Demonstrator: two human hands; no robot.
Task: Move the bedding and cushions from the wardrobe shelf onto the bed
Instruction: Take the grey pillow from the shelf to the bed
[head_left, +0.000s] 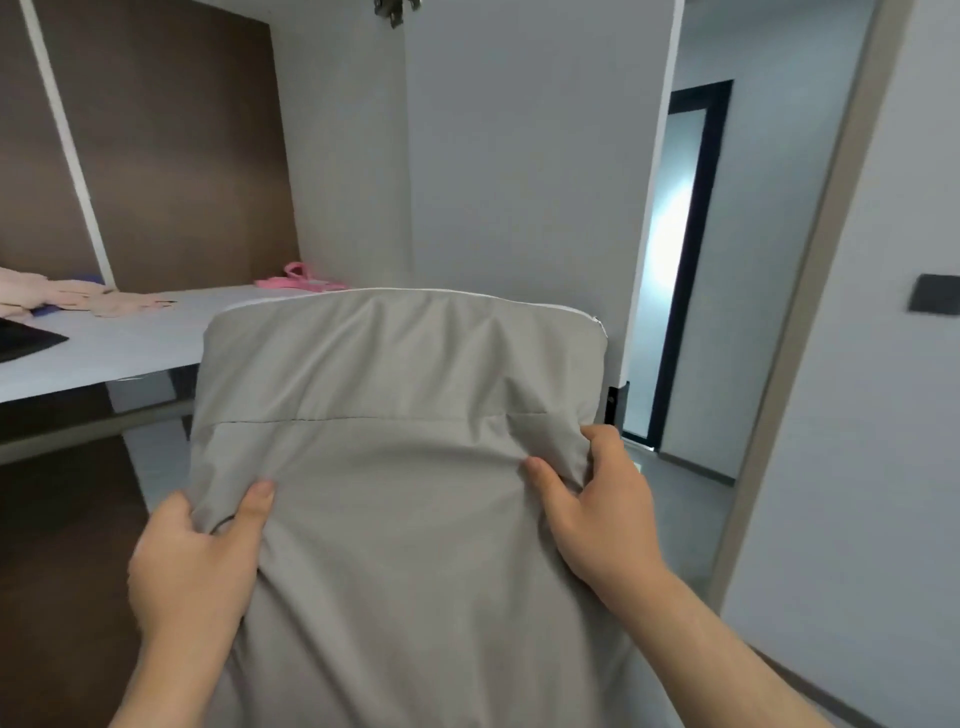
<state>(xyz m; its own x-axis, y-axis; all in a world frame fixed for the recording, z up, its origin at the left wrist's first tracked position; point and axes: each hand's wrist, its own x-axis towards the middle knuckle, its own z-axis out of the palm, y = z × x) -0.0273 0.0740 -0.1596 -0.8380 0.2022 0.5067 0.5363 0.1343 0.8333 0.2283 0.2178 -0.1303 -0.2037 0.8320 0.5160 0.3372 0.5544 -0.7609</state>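
A large grey cushion (400, 415) with a white zipped edge along its top fills the middle of the view, held up in front of the wardrobe shelf (130, 338). My left hand (192, 561) grips its lower left side, thumb pressed into the fabric. My right hand (602, 509) pinches a fold of the cover on its right side. The cushion's bottom part runs out of the frame. The bed is not in view.
On the white shelf lie pale pink folded cloth (57, 299) at the far left, a pink item (301, 280) at the back, and a black object (26, 338) at the left edge. A white wardrobe panel (519, 156) stands behind the cushion. An open doorway (675, 270) is to the right.
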